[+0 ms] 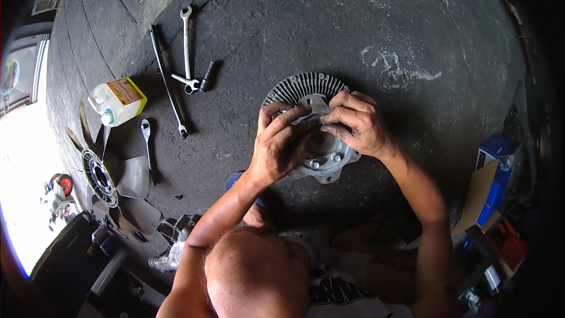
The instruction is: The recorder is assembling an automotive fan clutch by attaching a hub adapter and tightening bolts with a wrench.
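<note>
A round finned fan clutch [307, 85] lies on the dark floor in front of me, its fins showing along the far side. On its near side is a grey metal flange [327, 172] with lobed edges and bolt heads [336, 157]. My left hand [276, 144] reaches over the left side, fingers bent and closed near the centre. From the right, my right hand [360, 122] meets it with thumb and fingertips pinched together. Whatever sits between the fingertips of either hand is hidden or too small to make out.
Left on the floor are a combination wrench [186, 41], a long bar [169, 85], a black socket [208, 75], a ratchet [147, 141], a plastic jug [118, 101] and a bladed fan [99, 176]. An open blue box [494, 191] and a red bin [511, 247] stand right.
</note>
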### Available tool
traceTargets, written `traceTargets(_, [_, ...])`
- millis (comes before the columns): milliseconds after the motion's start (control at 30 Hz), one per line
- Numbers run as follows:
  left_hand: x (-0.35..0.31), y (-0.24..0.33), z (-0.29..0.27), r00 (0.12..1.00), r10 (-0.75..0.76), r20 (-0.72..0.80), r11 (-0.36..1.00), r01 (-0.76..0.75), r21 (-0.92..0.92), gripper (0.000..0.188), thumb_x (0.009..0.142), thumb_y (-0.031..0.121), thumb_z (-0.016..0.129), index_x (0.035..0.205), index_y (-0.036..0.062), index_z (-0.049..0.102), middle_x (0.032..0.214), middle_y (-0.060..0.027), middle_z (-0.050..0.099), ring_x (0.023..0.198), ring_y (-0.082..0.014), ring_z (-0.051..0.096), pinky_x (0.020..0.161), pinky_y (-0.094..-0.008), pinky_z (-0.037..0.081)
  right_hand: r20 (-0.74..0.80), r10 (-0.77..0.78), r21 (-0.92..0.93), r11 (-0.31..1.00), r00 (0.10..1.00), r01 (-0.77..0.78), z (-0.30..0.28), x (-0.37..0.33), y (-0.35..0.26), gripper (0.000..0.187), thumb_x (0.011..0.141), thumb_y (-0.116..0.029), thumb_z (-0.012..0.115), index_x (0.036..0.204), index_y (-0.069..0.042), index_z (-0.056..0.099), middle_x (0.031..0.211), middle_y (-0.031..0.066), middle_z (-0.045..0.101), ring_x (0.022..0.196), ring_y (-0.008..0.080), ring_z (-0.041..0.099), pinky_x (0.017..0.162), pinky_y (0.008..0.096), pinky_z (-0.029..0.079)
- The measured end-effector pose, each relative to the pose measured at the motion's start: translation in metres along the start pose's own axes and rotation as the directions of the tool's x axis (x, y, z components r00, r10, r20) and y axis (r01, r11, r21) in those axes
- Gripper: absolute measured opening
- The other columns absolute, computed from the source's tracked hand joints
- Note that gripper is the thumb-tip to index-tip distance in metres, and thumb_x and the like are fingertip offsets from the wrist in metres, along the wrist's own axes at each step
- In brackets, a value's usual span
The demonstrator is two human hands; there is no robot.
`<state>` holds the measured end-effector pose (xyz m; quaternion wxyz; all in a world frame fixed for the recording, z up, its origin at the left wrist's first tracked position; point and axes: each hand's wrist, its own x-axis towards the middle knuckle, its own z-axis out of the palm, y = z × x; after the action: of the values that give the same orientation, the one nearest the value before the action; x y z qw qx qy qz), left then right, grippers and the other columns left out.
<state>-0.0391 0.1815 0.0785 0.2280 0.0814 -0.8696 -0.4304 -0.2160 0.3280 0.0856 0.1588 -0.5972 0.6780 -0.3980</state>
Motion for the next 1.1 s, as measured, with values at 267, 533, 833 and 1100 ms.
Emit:
traceTargets(267, [-0.02,0.009,-0.004,0.998,-0.012,-0.065,0.995,0.018,0.094,0.033,0.07,0.008,0.084,0.099,0.0009,0.068,0.136,-0.025,0.045,0.12,-0.037,0.058,0.084,-0.0383,0.058,-0.093,0.046,-0.051,0.997,0.995,-0.051,-0.003,-0.011,-0.012,0.032,0.071,-0.017,0.084,0.097,-0.008,0.069,0.101,0.0067,0.059,0.09,0.0226,0.062,0.078,0.0361,0.053])
traceTargets(533, [-0.033,0.013,-0.001,0.999,0.031,-0.016,0.984,-0.028,0.177,0.031,0.066,0.009,0.083,0.095,0.0041,0.073,0.133,-0.0218,0.054,0.124,-0.04,0.052,0.095,-0.0475,0.051,-0.019,0.055,-0.101,0.993,0.998,-0.057,-0.001,-0.052,-0.029,0.033,0.063,-0.016,0.087,0.094,-0.012,0.077,0.144,0.0099,0.049,0.134,0.0332,0.041,0.11,0.0488,0.037])
traceTargets(833, [-0.033,0.016,-0.006,0.985,-0.173,-0.006,0.985,0.173,0.028,0.033,0.071,0.009,0.084,0.1,0.0026,0.07,0.141,-0.0252,0.044,0.133,-0.0432,0.046,0.105,-0.0511,0.045,-0.007,0.079,-0.148,0.986,0.997,-0.08,0.021,-0.048,-0.056,0.025,0.069,-0.025,0.083,0.094,-0.021,0.079,0.146,0.0009,0.051,0.138,0.0279,0.038,0.115,0.0538,0.025])
traceTargets(1100, [-0.033,0.012,-0.005,0.999,-0.037,0.014,0.997,0.035,0.068,0.025,0.067,0.008,0.082,0.086,0.0012,0.068,0.138,-0.0205,0.053,0.13,-0.0432,0.047,0.104,-0.0529,0.043,-0.01,0.104,-0.201,0.974,0.995,-0.104,0.03,-0.052,-0.062,0.02,0.071,-0.023,0.082,0.083,-0.013,0.071,0.135,-0.0015,0.059,0.132,0.0245,0.045,0.114,0.056,0.025])
